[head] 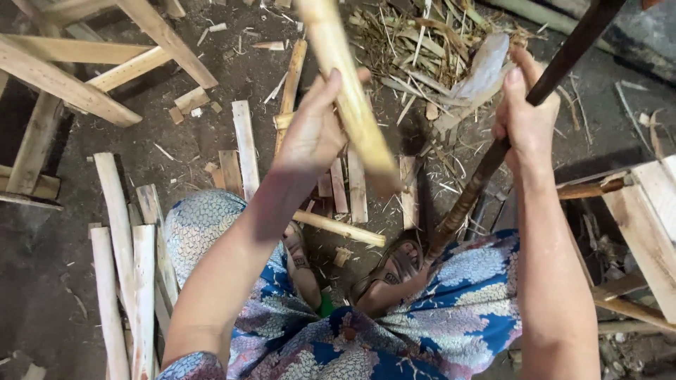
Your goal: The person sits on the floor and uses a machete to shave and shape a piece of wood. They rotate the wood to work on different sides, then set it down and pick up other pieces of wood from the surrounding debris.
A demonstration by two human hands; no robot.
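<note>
Left hand (313, 134) fingers closed round pale bamboo stick (348, 91); right hand (524, 119) fingers clamped on dark long handle (486, 169), above littered floor (190, 141).

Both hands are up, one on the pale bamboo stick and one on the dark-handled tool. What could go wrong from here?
1. The tool's pale blade sits close to the left hand gripping the bamboo stick; a slip might cut the fingers.
2. The sandalled feet lie right below the right hand and its dark handle, so a drop could hit them.
3. Loose slats and shavings around could trip.
</note>
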